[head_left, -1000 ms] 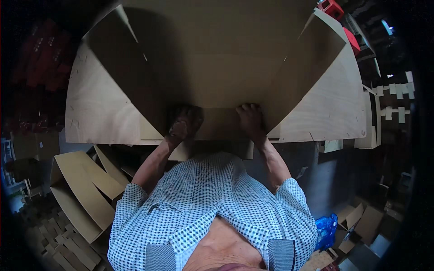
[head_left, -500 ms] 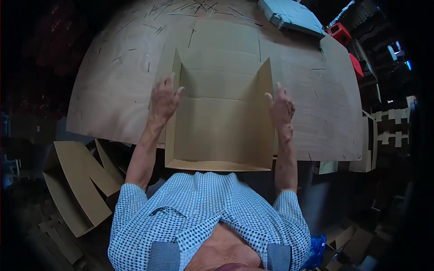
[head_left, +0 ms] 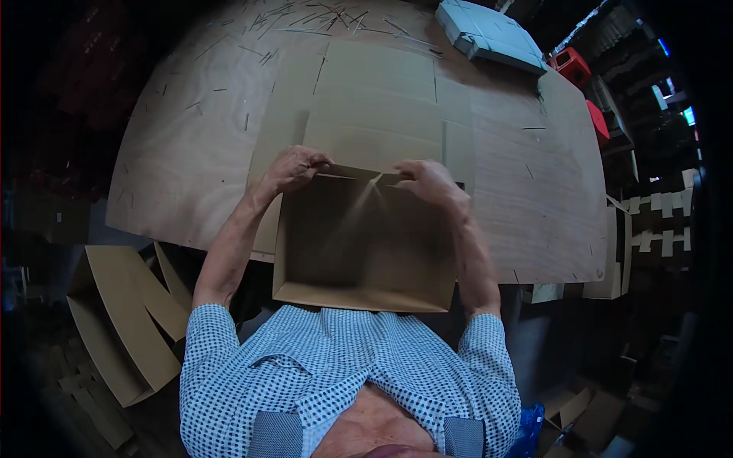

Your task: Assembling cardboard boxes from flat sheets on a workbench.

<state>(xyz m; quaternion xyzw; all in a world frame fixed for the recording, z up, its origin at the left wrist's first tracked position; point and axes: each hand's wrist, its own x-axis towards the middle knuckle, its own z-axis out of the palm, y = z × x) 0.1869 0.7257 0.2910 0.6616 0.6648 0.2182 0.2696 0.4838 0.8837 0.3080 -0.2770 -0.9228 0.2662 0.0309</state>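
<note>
A brown cardboard box (head_left: 363,296) lies at the table's near edge against my shirt, its near wall standing and its inside in shadow. Across its far side, end flaps (head_left: 363,174) are bent inward and blurred by motion. My left hand (head_left: 299,168) is closed on the flap at the far left corner. Opposite it, my right hand (head_left: 429,182) bends its fingers over the flap at the far right corner. Beyond both hands, a flat cardboard panel (head_left: 374,95) with slits stretches away over the table.
The pale wooden table (head_left: 534,206) carries thin cardboard scraps (head_left: 328,17), mostly at its far end. A white bundle of flat sheets (head_left: 489,34) sits far right, near a red plastic object (head_left: 571,67). Partly folded boxes (head_left: 130,313) stand at lower left.
Both hands have moved inward from outside the side walls to the far flaps. The end flaps, upright before, are now bent in. The box has shifted slightly toward me.
</note>
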